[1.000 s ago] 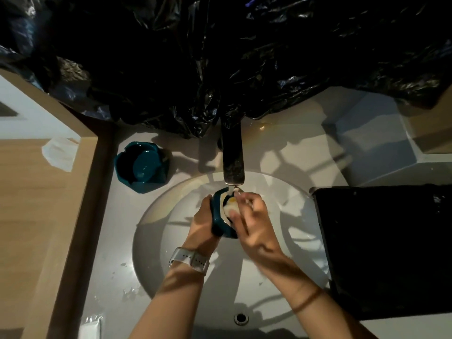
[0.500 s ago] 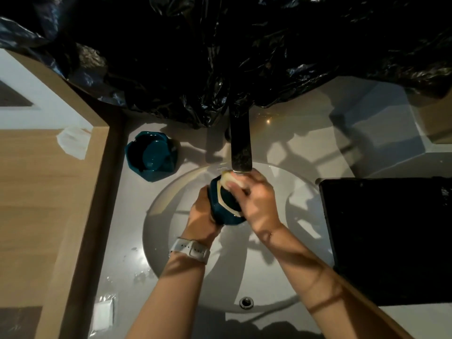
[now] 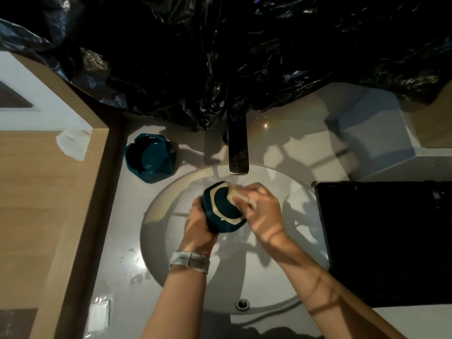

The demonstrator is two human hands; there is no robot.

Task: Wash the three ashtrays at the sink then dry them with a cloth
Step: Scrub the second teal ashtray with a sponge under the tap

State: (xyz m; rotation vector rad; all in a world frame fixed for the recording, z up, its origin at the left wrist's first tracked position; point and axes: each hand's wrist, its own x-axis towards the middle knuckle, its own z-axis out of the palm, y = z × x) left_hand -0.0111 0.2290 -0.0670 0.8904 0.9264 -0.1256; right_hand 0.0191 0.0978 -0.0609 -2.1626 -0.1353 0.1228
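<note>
My left hand point(image 3: 199, 222) grips a teal ashtray point(image 3: 225, 209) from its left side, bottom turned towards me, over the white sink basin point(image 3: 171, 241). Water runs from the dark tap point(image 3: 238, 152) onto its upper edge. My right hand point(image 3: 263, 211) has its fingers curled over the ashtray's upper right rim, rubbing it under the stream. Teal ashtrays point(image 3: 150, 160), nested in a stack, stand on the counter left of the tap. No cloth is in view.
Black plastic sheeting point(image 3: 244, 57) hangs behind the tap. A black tray or mat point(image 3: 386, 241) lies right of the basin. A wooden cabinet point(image 3: 44, 204) borders the counter on the left. The overflow hole point(image 3: 242, 304) sits at the basin's near edge.
The ashtray has been turned so its underside faces me, and my right hand has shifted from its inside to its upper rim under the running water.
</note>
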